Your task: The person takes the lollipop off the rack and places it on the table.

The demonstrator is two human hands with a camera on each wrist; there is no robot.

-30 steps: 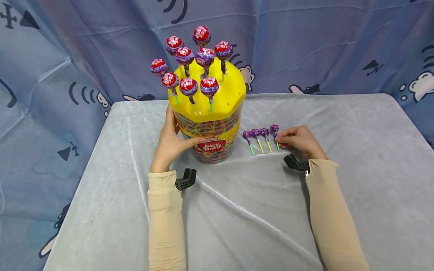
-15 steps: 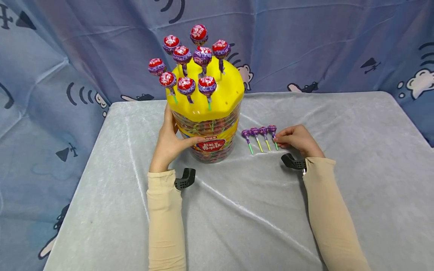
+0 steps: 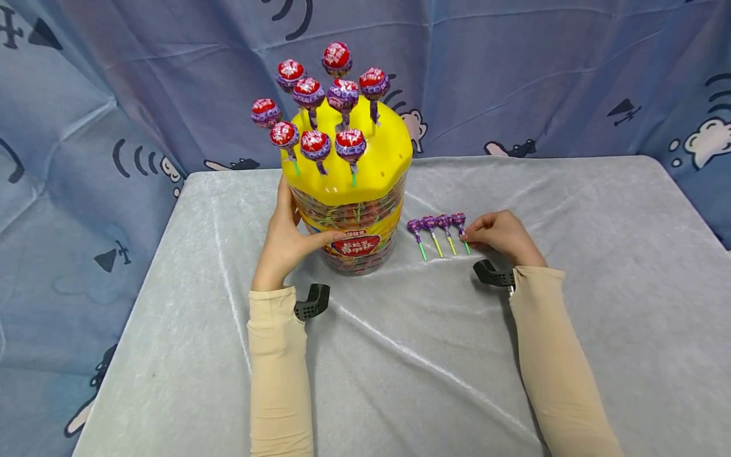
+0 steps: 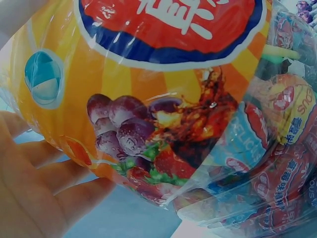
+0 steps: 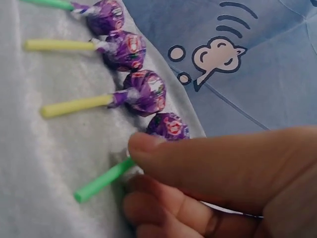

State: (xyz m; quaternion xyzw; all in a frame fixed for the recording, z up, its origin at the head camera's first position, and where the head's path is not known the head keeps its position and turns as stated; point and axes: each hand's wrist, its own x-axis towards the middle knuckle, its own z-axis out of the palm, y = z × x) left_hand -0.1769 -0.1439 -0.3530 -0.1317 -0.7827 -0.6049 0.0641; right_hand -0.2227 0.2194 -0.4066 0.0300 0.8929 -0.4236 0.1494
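Note:
A large clear candy jar (image 3: 365, 219) with a yellow lid (image 3: 379, 171) stands at the back of the table, left of centre. My left hand (image 3: 285, 244) grips its left side, thumb across the front label; the left wrist view shows fingers (image 4: 64, 171) curving under the orange label (image 4: 69, 119). To the jar's right, several purple-wrapped lollipops (image 3: 429, 223) lie in a row, heads away from me. My right hand (image 3: 505, 238) pinches the rightmost lollipop (image 5: 168, 126) just below its head, its green stick (image 5: 101, 183) pointing out past the thumb.
Several red-and-purple lollipops (image 3: 349, 145) stick up from the jar's lid on their sticks. Grey velvety cloth (image 3: 400, 393) covers the table. A blue patterned curtain (image 3: 514, 76) hangs behind its far edge. Each wrist carries a black mount (image 3: 493, 273).
My right hand has shifted slightly left, bringing the rightmost lollipop in close beside the others in the row. My left hand keeps its grip on the jar.

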